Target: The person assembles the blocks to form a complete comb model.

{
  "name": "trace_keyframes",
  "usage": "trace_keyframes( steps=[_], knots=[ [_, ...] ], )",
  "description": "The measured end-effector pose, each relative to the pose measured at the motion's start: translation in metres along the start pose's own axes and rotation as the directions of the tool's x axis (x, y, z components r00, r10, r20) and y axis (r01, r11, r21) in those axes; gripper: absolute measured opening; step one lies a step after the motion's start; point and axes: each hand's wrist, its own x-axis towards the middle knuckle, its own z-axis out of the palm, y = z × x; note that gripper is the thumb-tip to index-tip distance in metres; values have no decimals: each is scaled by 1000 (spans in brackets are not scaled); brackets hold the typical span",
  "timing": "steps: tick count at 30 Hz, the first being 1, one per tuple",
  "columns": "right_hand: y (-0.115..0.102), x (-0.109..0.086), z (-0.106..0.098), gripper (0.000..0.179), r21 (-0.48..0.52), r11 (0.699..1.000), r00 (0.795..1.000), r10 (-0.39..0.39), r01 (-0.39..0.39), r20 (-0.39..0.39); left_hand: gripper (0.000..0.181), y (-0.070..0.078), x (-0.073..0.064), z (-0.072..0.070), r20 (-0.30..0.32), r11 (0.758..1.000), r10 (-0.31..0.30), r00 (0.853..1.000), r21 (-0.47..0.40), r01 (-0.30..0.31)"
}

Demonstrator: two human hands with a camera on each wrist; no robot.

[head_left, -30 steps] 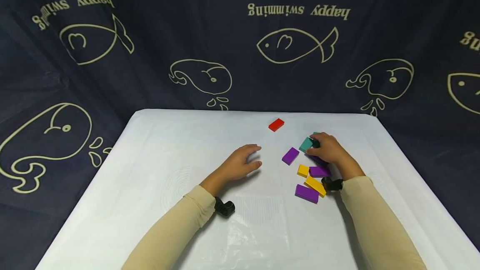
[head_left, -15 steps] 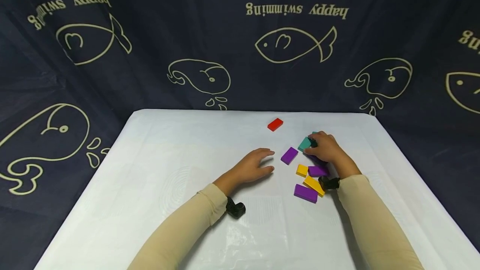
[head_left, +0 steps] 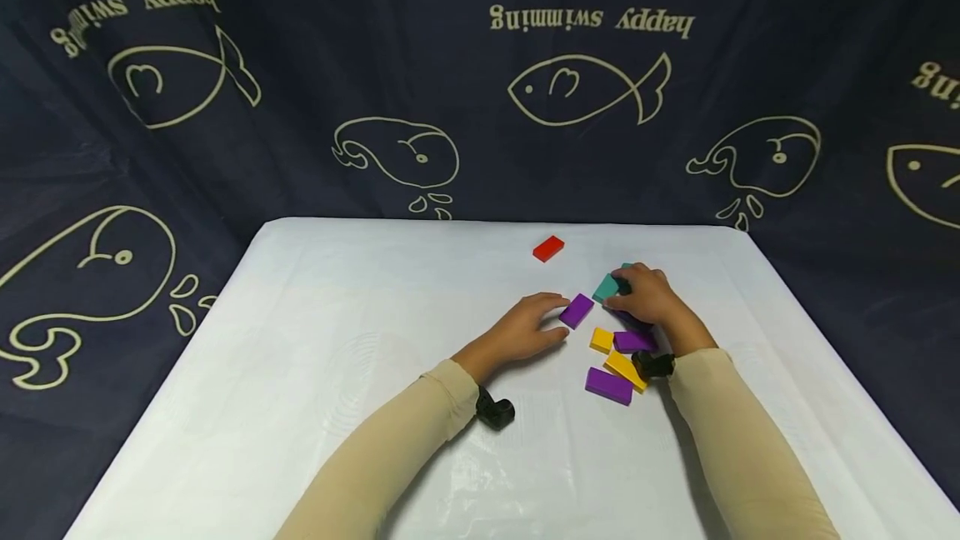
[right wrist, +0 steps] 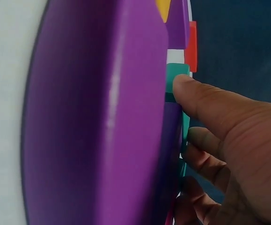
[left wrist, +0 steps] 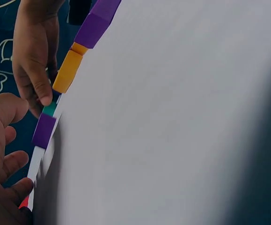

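In the head view my left hand [head_left: 525,330] reaches to a purple block [head_left: 577,311], thumb and fingers spread at its left side. The left wrist view shows a gap between that thumb and the purple block [left wrist: 44,131]. My right hand [head_left: 651,300] is at a teal block [head_left: 605,287], thumb on its near side and index finger on its far side, pinching it. In the right wrist view the thumb tip touches the teal block [right wrist: 176,75]. More teal and a dark purple piece show partly under this hand.
A small yellow block [head_left: 602,340], a longer yellow block [head_left: 625,371] and two purple blocks, one in front [head_left: 608,386], lie by the right wrist. A red block [head_left: 548,248] lies farther back on the white table [head_left: 300,340]. Dark printed cloth [head_left: 480,107] hangs behind.
My left hand has moved right across the table, up to the purple block, its fingers still spread. The right hand stays at the teal block, and the blocks lie as before.
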Motion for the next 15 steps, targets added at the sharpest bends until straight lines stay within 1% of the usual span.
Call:
trace_keyframes(
  steps=[4, 6, 10, 13, 15],
  knots=[
    [0, 1, 3, 63, 13, 1000, 1000, 6, -5, -13, 52, 0, 12, 6, 7, 1000, 21, 1000, 19, -21],
    [0, 1, 3, 62, 17, 1000, 1000, -5, 5, -25, 51, -1, 16, 7, 7, 999, 24, 1000, 23, -24],
    [-2, 0, 3, 62, 23, 1000, 999, -6, 7, -32, 51, -3, 25, 9, 7, 1000, 7, 1000, 6, -7],
    [-3, -2, 1, 62, 24, 1000, 1000, 6, -5, -27, 52, -4, 30, 7, 18, 1000, -13, 1000, -17, 13],
    [-4, -1, 1, 62, 26, 1000, 1000, 11, -11, -22, 52, -4, 32, 6, 22, 1000, -10, 1000, -20, 11]
  ],
)
